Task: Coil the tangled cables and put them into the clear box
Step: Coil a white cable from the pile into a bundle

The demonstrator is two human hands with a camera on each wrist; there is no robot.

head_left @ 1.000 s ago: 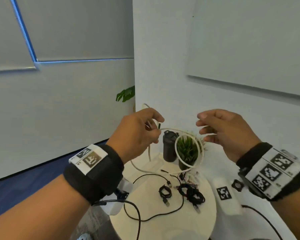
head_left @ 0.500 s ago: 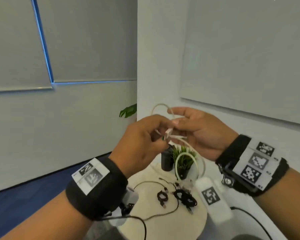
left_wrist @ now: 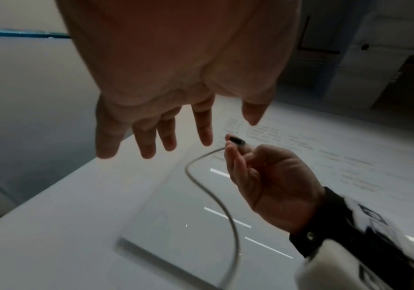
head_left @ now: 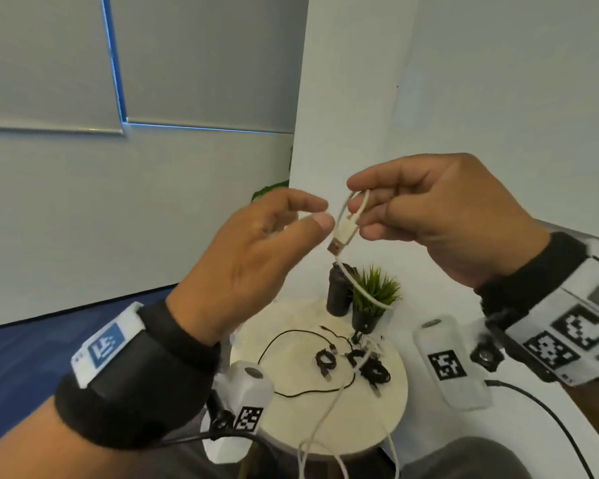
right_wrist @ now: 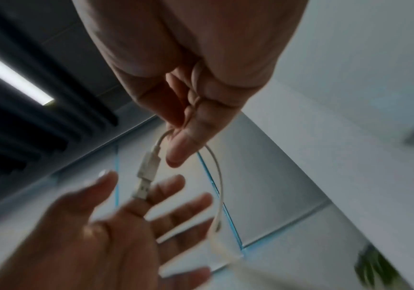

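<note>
My right hand [head_left: 357,202] pinches a white cable [head_left: 362,288] just behind its USB plug [head_left: 339,236], held up in the air above the table. The right wrist view shows the thumb and fingers [right_wrist: 178,149] closed on the white cable [right_wrist: 219,188], with the plug [right_wrist: 146,176] hanging free. My left hand [head_left: 317,212] is open beside the plug and holds nothing; its fingers [left_wrist: 151,137] are spread straight. The cable's slack drops to the round white table [head_left: 291,426]. Coiled black cables [head_left: 374,371] and a loose black cable [head_left: 284,340] lie there. I cannot make out a clear box.
A small potted plant [head_left: 374,295] and a black cylinder [head_left: 338,295] stand at the table's far edge. A white wall is close behind and to the right. Blue floor lies to the left of the table.
Half a second ago both hands held the white cable together. My left hand has let go, opened and drawn away to the left; the right hand keeps the plug end.
</note>
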